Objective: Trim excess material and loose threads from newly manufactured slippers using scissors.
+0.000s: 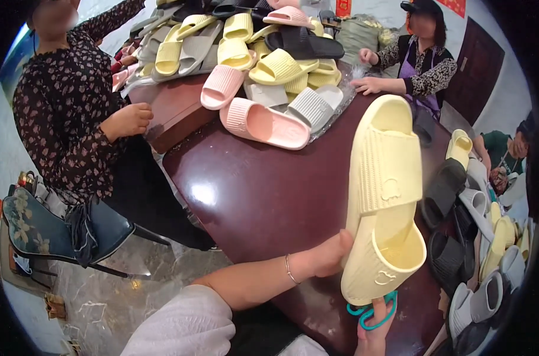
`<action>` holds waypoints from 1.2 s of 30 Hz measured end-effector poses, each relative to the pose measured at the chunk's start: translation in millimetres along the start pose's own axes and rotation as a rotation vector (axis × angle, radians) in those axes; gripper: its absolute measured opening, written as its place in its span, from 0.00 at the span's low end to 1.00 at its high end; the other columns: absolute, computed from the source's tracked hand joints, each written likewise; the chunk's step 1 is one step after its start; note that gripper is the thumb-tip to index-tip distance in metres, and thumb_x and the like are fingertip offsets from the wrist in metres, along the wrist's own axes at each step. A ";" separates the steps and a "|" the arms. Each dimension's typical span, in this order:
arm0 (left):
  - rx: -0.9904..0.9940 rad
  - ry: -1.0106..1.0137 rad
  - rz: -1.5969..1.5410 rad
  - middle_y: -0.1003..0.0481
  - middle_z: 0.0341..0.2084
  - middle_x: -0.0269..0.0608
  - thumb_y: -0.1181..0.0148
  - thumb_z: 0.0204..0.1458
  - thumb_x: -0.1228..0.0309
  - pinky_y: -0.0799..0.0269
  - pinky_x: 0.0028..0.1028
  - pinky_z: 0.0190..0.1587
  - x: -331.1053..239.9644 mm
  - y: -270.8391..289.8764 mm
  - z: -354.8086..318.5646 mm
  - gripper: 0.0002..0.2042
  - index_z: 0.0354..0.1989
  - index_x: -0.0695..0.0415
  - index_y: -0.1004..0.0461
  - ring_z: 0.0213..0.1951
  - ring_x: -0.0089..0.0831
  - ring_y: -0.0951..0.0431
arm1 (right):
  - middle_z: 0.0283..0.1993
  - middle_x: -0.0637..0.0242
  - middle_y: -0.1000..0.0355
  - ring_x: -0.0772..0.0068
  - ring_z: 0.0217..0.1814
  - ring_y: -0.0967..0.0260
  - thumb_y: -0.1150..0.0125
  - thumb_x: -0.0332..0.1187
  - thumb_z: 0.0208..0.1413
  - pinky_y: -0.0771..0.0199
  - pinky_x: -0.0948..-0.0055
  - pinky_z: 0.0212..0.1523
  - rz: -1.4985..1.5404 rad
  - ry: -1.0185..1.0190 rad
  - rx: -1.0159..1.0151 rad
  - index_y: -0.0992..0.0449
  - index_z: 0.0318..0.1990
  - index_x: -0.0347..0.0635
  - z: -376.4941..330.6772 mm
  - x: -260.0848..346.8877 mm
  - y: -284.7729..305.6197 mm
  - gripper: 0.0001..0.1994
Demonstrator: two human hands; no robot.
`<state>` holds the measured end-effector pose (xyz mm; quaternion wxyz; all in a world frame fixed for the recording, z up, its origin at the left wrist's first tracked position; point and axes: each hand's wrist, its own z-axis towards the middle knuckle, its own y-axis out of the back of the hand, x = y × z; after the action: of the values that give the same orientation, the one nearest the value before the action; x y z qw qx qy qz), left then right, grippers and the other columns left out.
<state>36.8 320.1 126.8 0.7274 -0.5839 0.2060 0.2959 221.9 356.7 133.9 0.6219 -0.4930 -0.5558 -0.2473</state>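
Note:
A pair of pale yellow slide slippers point(390, 172) stands upright over the table edge in front of me, one tucked into the other, with a raised emblem on each strap. My left hand point(330, 254), with a thin bracelet at the wrist, grips the pair from its left side; the fingers are partly hidden behind the soles. Below the lower slipper's end is my right hand point(376, 323), with the teal handle loops of scissors point(373, 322) around its fingers. The scissors' blades are hidden, and my right fingertips go out of sight behind the slipper.
Slippers in yellow, pink, grey and black form a heap point(240, 53) at the far side of the dark red table point(263, 184). More slippers point(459, 219) are piled at right. Co-workers stand at far left and far right; another sits beyond the right pile. A chair point(62, 228) stands left.

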 end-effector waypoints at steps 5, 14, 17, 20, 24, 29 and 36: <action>-0.043 0.013 0.003 0.43 0.60 0.46 0.62 0.36 0.27 0.42 0.35 0.59 6.6 -0.5 -2.6 0.53 0.63 0.62 0.50 0.60 0.34 0.40 | 0.46 0.61 0.31 0.69 0.43 0.30 0.42 0.27 0.49 0.28 0.73 0.39 0.078 -0.045 0.008 0.36 0.50 0.35 -0.4 4.3 2.3 0.20; -0.122 0.055 -0.002 0.40 0.59 0.46 0.73 0.38 0.26 0.42 0.33 0.59 14.2 -4.0 -5.9 0.53 0.62 0.63 0.49 0.58 0.35 0.38 | 0.48 0.60 0.32 0.68 0.48 0.32 0.41 0.26 0.49 0.32 0.69 0.48 0.041 -0.097 0.081 0.37 0.52 0.35 -7.3 8.7 -2.4 0.21; -0.135 0.043 0.023 0.41 0.59 0.46 0.74 0.38 0.26 0.43 0.33 0.59 21.0 -4.7 -7.5 0.53 0.62 0.62 0.49 0.59 0.35 0.39 | 0.49 0.60 0.32 0.68 0.49 0.33 0.41 0.26 0.49 0.33 0.69 0.50 0.041 -0.076 0.073 0.37 0.52 0.35 -6.0 7.4 -4.0 0.22; -0.107 -0.020 0.001 0.41 0.59 0.46 0.75 0.38 0.26 0.43 0.33 0.60 18.4 -10.1 -10.7 0.53 0.62 0.61 0.49 0.59 0.36 0.40 | 0.50 0.60 0.33 0.67 0.50 0.33 0.40 0.26 0.48 0.34 0.70 0.51 0.000 0.046 0.093 0.37 0.53 0.35 -6.4 5.2 -8.4 0.23; -0.280 0.099 -0.063 0.42 0.60 0.45 0.76 0.38 0.26 0.44 0.34 0.60 8.0 -34.0 -2.9 0.52 0.63 0.59 0.50 0.60 0.36 0.41 | 0.46 0.61 0.32 0.69 0.47 0.33 0.39 0.23 0.47 0.33 0.70 0.48 0.083 -0.019 0.018 0.39 0.53 0.35 -3.4 11.9 4.8 0.24; -0.200 0.201 0.133 0.49 0.63 0.45 0.70 0.36 0.25 0.45 0.40 0.61 4.9 -25.0 -10.9 0.53 0.65 0.55 0.57 0.62 0.38 0.44 | 0.43 0.62 0.31 0.72 0.44 0.32 0.39 0.22 0.47 0.30 0.72 0.44 0.057 -0.071 -0.026 0.38 0.51 0.36 -5.8 7.3 8.0 0.22; -0.112 0.038 0.023 0.42 0.59 0.42 0.51 0.52 0.49 0.44 0.35 0.60 23.0 -4.4 -11.9 0.37 0.63 0.59 0.55 0.60 0.35 0.41 | 0.40 0.64 0.32 0.75 0.40 0.32 0.41 0.23 0.49 0.28 0.76 0.39 0.092 -0.012 -0.104 0.39 0.50 0.36 10.1 3.4 8.2 0.20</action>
<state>57.3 312.3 112.4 0.6861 -0.6267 0.2097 0.3042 225.3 369.7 133.2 0.6028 -0.5512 -0.5228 -0.2441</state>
